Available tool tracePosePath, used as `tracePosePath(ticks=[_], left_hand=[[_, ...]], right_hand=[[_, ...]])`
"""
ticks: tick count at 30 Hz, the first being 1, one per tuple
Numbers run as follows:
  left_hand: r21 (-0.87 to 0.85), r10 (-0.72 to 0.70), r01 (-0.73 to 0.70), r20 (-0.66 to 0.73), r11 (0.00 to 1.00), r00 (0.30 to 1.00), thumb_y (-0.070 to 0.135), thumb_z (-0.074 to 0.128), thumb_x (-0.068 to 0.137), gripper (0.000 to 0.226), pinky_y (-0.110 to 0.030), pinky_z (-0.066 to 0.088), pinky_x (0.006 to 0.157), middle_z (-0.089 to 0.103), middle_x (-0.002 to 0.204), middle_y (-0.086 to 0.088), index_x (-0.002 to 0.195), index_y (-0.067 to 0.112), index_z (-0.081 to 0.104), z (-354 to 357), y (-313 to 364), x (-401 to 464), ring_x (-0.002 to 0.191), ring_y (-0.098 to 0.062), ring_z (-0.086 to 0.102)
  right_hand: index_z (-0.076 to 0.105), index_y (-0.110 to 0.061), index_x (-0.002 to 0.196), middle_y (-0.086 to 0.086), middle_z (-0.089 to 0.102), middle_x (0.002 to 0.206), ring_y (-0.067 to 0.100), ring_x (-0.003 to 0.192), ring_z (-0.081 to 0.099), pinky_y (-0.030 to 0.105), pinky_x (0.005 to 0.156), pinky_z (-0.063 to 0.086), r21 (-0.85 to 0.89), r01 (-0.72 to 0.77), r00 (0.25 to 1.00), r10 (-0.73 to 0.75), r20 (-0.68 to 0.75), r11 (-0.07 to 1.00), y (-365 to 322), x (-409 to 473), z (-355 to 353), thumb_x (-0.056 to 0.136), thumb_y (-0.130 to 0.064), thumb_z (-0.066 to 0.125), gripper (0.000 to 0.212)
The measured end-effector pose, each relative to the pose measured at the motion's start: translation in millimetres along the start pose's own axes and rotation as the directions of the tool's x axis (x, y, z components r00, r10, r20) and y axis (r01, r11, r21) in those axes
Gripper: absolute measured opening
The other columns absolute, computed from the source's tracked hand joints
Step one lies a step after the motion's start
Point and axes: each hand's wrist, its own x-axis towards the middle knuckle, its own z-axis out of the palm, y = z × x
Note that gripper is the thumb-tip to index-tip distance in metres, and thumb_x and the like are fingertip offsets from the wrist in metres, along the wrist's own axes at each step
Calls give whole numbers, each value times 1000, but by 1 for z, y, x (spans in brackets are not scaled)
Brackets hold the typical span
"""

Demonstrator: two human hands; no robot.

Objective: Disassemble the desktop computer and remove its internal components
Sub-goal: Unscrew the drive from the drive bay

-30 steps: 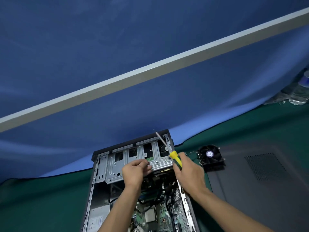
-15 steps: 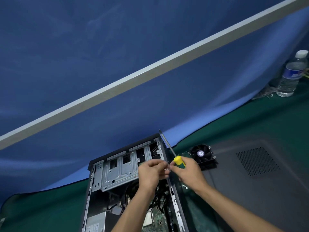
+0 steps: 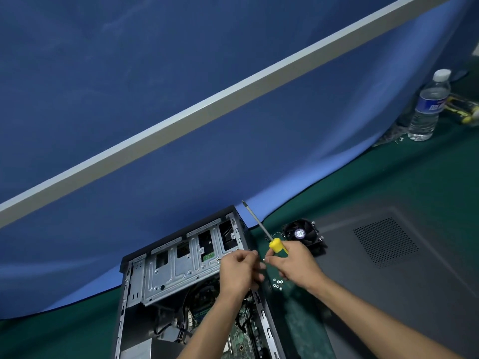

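A: While your right hand (image 3: 295, 263) keeps its grip closed around the yellow handle of the screwdriver (image 3: 277, 245), why does the shaft point up and away from the computer case (image 3: 134, 288)?

B: I think you hold it so to keep the tip out of the way, because your fingers are busy. Your left hand (image 3: 239, 272) is curled, and its fingertips meet the right hand's fingertips just above the right edge of the case. Something small seems to be pinched there, perhaps a screw, but I cannot tell for sure.

A: And where would you put it?

B: Probably with the small screws (image 3: 277, 284) that lie together on the green table (image 3: 388, 172), just beside the case. Keeping them in one group means you will not lose them.

A: Where does the computer stand now?

B: The case lies open on the table in front of you, with the metal drive cage (image 3: 181, 270) at the far end and the green board (image 3: 243, 338) visible below. The fan (image 3: 302, 233) already sits outside, beside the grey side panel (image 3: 388, 281). So some parts are out, and much remains inside.
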Motion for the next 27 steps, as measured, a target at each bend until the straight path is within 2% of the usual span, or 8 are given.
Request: tracePosePath(ticks=[2, 4, 6, 8, 14, 17, 21, 27], left_hand=[[352, 122, -85, -83, 932, 989, 27, 52, 94, 31, -25, 39, 46, 62, 57, 0, 66, 14, 57, 1, -11, 6, 48, -17, 54], [672, 260, -108, -129, 733, 957, 37, 49, 92, 32, -28, 34, 52, 57, 58, 4, 66, 19, 51, 1, -22, 9, 58, -17, 54], [767, 335, -130, -117, 628, 935, 38, 46, 92, 31, -29, 30, 54, 51, 57, 6, 66, 22, 43, 7, -30, 12, 57, -16, 48], [792, 371, -141, -115, 595, 921, 35, 47, 91, 28, -29, 29, 55, 48, 58, 7, 67, 22, 40, 15, -37, 15, 57, -19, 47], [731, 410, -151, -188, 665, 893, 26, 55, 87, 30, -29, 26, 53, 46, 53, 2, 63, 20, 38, 24, -49, 25, 51, -25, 42], [710, 412, -162, -196, 685, 890, 25, 56, 87, 32, -29, 27, 53, 43, 53, 4, 62, 20, 36, 23, -52, 28, 49, -23, 38], [700, 414, -170, -195, 693, 889, 23, 57, 84, 34, -28, 26, 54, 47, 51, 0, 60, 21, 34, 22, -54, 29, 49, -22, 33], [674, 423, -204, -177, 710, 889, 18, 61, 82, 44, -26, 25, 53, 28, 46, 10, 57, 25, 25, 21, -55, 30, 46, -22, 31]], right_hand=[[60, -20, 62, -6, 51, 45, 11, 37, 47, 20, 42, 38, 17, -42, 998, 42, -46, 999, 6, 0, -3, 81, -11, 68, 22], [60, -19, 64, -8, 50, 43, 10, 37, 47, 21, 43, 39, 21, -86, 992, 88, -88, 996, 16, -2, -6, 82, -11, 67, 21], [59, -19, 65, -7, 52, 46, 15, 43, 49, 27, 48, 41, 12, -134, 985, 135, -109, 991, 29, -5, -8, 82, -13, 66, 19], [59, -20, 67, 1, 54, 53, 18, 47, 50, 31, 51, 43, 12, -183, 975, 183, -124, 983, 42, -8, -8, 82, -14, 65, 18], [61, -15, 75, 8, 59, 61, 26, 57, 55, 41, 61, 50, -135, -294, 951, 275, -142, 946, 80, 1, 4, 85, -22, 62, 12], [63, -13, 79, 11, 62, 67, 30, 64, 58, 39, 63, 51, -206, -334, 939, 306, -155, 920, 95, 8, 16, 86, -27, 62, 15], [55, -16, 70, 9, 66, 68, 31, 67, 62, 34, 59, 48, -311, -387, 922, 355, -156, 868, 112, 10, 30, 87, -33, 60, 25], [61, -21, 82, 1, 65, 72, 26, 71, 62, 30, 61, 46, -410, -414, 910, 350, -224, 813, 123, 7, 44, 87, -36, 59, 15]])
